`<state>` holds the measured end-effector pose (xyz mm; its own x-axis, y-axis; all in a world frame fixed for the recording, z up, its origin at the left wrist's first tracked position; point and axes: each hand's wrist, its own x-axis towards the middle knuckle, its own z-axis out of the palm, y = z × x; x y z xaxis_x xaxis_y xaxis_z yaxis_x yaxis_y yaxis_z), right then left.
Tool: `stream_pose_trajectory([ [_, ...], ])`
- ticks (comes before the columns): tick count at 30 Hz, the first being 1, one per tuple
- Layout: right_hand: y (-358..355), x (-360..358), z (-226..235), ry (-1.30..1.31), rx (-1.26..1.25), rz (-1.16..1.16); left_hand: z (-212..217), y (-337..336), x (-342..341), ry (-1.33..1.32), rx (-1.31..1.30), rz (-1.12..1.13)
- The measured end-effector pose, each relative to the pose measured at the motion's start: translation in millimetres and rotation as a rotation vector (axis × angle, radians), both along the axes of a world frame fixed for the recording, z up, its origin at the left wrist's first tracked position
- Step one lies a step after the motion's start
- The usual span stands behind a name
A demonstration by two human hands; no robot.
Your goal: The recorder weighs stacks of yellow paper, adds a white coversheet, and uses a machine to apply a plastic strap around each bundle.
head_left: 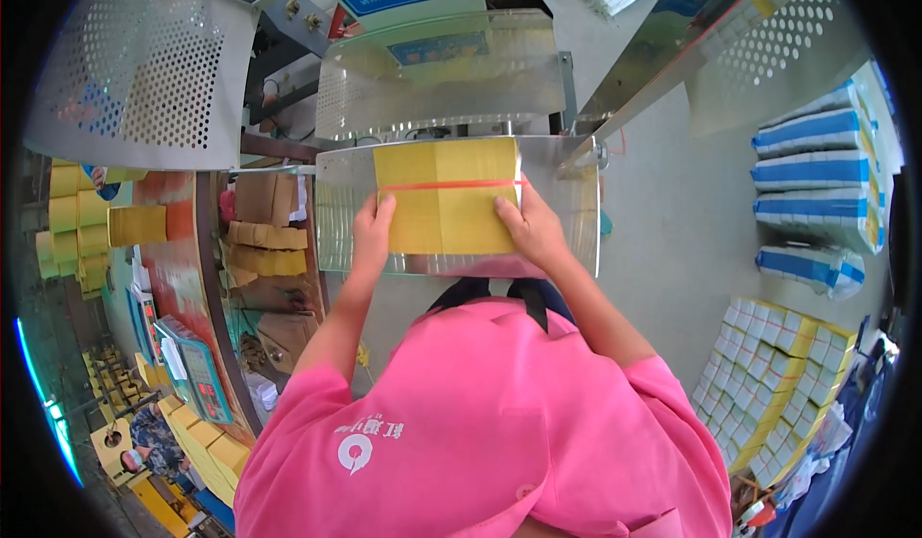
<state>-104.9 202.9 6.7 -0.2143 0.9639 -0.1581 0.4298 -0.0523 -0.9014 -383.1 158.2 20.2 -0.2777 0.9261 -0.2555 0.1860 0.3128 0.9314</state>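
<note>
A block of yellow paper [444,221] lies flat on the shiny metal bed [569,226] of a machine in front of me. Across its upper part runs a thin red strap [413,185], and a faint fold line goes down its middle. My left hand [372,229] grips the block's left edge, thumb on top. At the right edge my right hand [536,226] holds it the same way, with its thumb pressed on the upper face. The fingers beneath the block are hidden on both sides.
Behind the bed stands a curved clear cover [437,86]. A perforated metal guard [154,77] rises at far left. Wrapped blue-and-white bundles [812,173] and strapped stacks [768,375] sit on the right. Left are a control panel [197,370] and another person [158,437].
</note>
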Motion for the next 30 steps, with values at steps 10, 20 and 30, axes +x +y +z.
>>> stream_pose_trajectory([
  [10, -28, 17, 16, 0.402, -0.083, -0.295, 17, -20, -27, -0.330, 0.110, 0.000],
  [20, -39, -26, -14, 0.745, -0.085, -0.629, -8, -13, -45, -0.461, 0.056, -0.138],
  [30, -44, -35, -11, 0.739, 0.000, -0.686, -4, -12, -52, -0.214, 0.130, -0.233],
])
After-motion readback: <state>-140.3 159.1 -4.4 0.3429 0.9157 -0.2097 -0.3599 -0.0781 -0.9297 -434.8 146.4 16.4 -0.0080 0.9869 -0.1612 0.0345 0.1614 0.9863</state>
